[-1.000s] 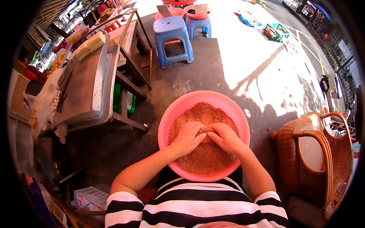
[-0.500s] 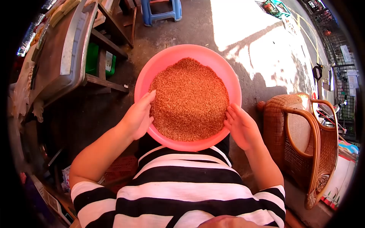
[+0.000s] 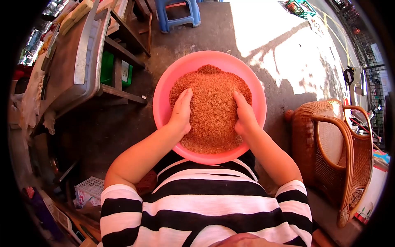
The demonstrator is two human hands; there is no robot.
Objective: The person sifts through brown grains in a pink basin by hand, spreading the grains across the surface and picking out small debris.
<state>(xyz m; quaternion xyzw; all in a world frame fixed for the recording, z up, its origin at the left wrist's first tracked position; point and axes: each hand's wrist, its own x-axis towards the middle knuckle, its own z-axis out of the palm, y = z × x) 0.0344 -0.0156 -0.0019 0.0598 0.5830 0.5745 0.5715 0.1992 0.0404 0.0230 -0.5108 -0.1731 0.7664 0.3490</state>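
Note:
A pink plastic basin (image 3: 162,88) rests at my lap, holding a heap of reddish-brown rice-like grain (image 3: 212,111). My left hand (image 3: 181,113) is sunk into the heap's left side, thumb up along it. Facing it from the right, my right hand (image 3: 245,111) is in the grain too, with its thumb on top. Between them a raised mound of grain is cupped. Most fingers of both hands are hidden under it.
A wicker armchair (image 3: 314,144) stands close on the right. To the left are a wooden table (image 3: 61,74) and a green bin (image 3: 108,68). A blue stool (image 3: 179,16) is ahead on the floor. A white basket (image 3: 90,187) sits low at left.
Both hands have moved inward from the basin's sides into the grain, drawing it into a raised mound between them. The view has shifted slightly.

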